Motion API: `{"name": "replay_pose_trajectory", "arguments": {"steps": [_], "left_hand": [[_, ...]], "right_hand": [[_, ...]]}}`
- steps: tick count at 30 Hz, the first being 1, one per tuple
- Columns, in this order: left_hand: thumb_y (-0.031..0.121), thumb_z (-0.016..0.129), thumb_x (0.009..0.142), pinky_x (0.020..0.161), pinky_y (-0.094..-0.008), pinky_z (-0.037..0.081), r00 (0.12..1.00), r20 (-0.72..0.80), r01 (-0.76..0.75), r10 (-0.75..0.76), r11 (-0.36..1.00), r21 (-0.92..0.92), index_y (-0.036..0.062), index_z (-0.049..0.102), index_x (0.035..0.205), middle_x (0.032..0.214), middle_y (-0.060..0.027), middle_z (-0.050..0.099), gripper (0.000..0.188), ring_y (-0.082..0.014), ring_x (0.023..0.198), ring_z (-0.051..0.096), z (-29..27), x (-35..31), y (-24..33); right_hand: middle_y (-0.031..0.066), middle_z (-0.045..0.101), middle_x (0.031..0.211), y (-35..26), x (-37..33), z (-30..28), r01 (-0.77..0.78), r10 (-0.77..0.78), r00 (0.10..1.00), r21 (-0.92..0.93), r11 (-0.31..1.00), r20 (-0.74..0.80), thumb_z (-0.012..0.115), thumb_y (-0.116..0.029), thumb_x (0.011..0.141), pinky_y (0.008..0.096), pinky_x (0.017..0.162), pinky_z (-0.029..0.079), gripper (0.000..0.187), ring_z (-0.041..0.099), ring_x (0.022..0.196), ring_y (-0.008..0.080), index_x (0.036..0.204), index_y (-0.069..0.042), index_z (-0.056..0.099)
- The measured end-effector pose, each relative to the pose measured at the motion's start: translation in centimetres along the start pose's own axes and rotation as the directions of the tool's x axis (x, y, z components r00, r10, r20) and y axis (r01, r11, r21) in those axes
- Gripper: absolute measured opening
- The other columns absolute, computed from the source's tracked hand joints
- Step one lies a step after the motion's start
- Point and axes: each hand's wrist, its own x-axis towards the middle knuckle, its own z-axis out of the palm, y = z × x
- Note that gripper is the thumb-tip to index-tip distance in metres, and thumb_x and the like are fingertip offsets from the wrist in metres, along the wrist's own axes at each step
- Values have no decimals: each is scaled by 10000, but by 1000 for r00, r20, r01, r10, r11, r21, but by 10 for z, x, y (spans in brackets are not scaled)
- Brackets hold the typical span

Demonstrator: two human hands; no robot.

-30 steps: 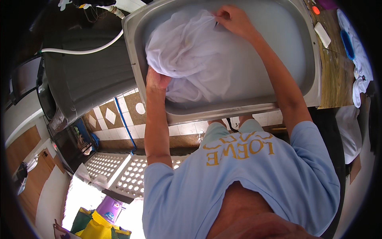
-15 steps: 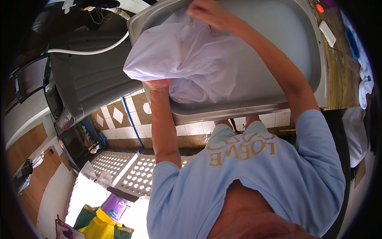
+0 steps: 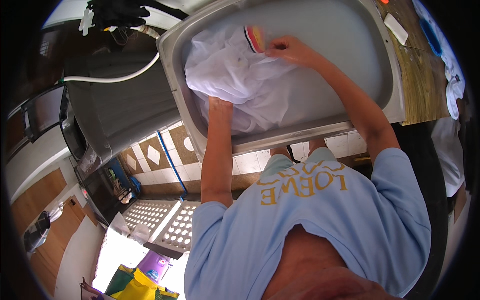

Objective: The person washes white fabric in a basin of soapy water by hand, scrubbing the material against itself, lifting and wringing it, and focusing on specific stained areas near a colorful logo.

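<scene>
A person in a blue shirt (image 3: 310, 225) has both arms over a big metal sink (image 3: 400, 102). Milky water (image 3: 340, 70) is in the sink. A white cloth (image 3: 215, 67) lies bunched up in the left part of the sink, partly down in the water. The left hand (image 3: 220, 103) goes in under the near side of the cloth. Most of it is hidden, so one cannot tell if it is wide or narrow. The cloth humps up over it. The right hand (image 3: 286, 50) is at the right edge of the cloth. Its thumb and finger are close together and pinch the cloth, next to a patch of stripes (image 3: 255, 39) in black, white, red and yellow.

To the right of the sink is a brown wood tabletop (image 3: 422, 95). On its far part is a white block (image 3: 396, 29). A long blue thing (image 3: 430, 37) is right of the block. On the left, a white hose (image 3: 115, 78) bends toward the sink.
</scene>
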Motion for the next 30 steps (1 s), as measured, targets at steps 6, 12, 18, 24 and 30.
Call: {"name": "replay_pose_trajectory", "arguments": {"steps": [6,12,18,24,30], "left_hand": [[470,604,810,1020,-417,375,997,-18,73,-73,997,-3,90,370,1353,1354,-121,431,703,-285,1218,454,4,-7,6],[451,604,811,1009,-414,380,992,-36,118,-118,993,-5,89,385,1339,1339,-121,442,677,-282,1206,463,13,-10,-4],[433,605,812,999,-411,386,991,-15,133,-133,991,16,88,399,1324,1324,-122,454,651,-279,1194,472,24,-1,-6],[414,606,814,988,-409,392,990,15,141,-142,989,50,86,414,1310,1310,-123,465,625,-276,1182,480,33,7,3],[395,607,815,978,-406,398,988,55,140,-146,985,104,85,429,1295,1295,-123,477,599,-273,1170,489,42,20,17]], "right_hand": [[-40,536,737,12,-38,-32,40,-34,990,40,998,-135,623,-216,867,215,638,362,199,456,709,57,867,-17,620],[-36,538,731,22,-71,-33,164,-186,855,-88,982,-484,606,-212,890,207,645,376,199,477,723,49,863,-16,623],[9,599,831,9,-89,-5,21,-6,862,23,1000,-506,589,-241,906,240,662,419,230,527,746,87,880,-23,655],[77,619,1006,-2,-74,0,309,-234,686,-15,951,-690,519,-357,932,284,788,441,391,555,879,138,1060,-5,628],[72,602,1165,-4,-55,-22,-50,116,989,521,852,-95,455,-576,902,312,910,430,636,565,1031,173,1191,-28,597]]}}
